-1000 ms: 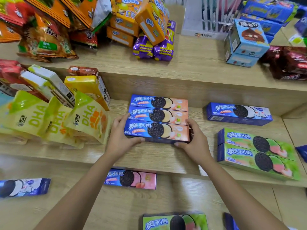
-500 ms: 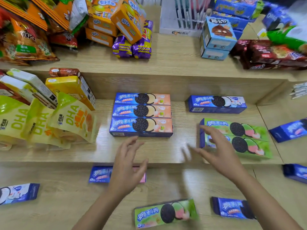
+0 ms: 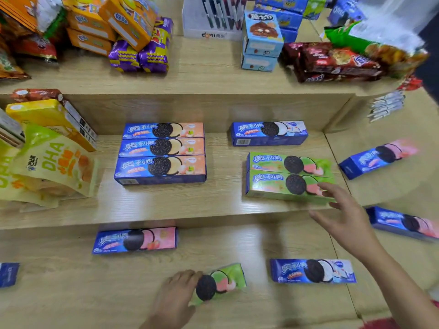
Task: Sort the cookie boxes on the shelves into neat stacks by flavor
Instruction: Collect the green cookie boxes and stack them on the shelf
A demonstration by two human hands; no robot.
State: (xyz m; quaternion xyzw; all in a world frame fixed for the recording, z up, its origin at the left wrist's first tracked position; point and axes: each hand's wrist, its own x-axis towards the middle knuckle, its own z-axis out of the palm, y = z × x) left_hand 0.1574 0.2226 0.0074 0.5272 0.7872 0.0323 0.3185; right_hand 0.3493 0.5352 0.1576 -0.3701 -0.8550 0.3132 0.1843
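Observation:
Three peach-flavour cookie boxes [image 3: 164,153] lie in a tidy row on the middle shelf. To their right are a blue-and-white box [image 3: 269,132] and two green boxes [image 3: 289,176] side by side. On the lower shelf lie a pink box [image 3: 135,239], a tilted green cookie box [image 3: 225,280] and another blue-and-white box [image 3: 313,270]. My left hand [image 3: 175,298] covers and grips the left end of the tilted green box. My right hand [image 3: 344,217] hovers with spread fingers at the front right corner of the two green boxes, holding nothing.
Two more pink boxes [image 3: 380,157] [image 3: 403,224] lie on the right-hand shelves, and a blue box end [image 3: 8,274] shows at the far left. DHA pouches [image 3: 54,167] and yellow boxes [image 3: 50,117] crowd the middle shelf's left. Snack bags and cartons [image 3: 261,41] fill the top shelf.
Both hands let go of the front peach box. My left hand dropped to the green box on the lower shelf; my right hand swung right to the two green boxes. The view shifted right.

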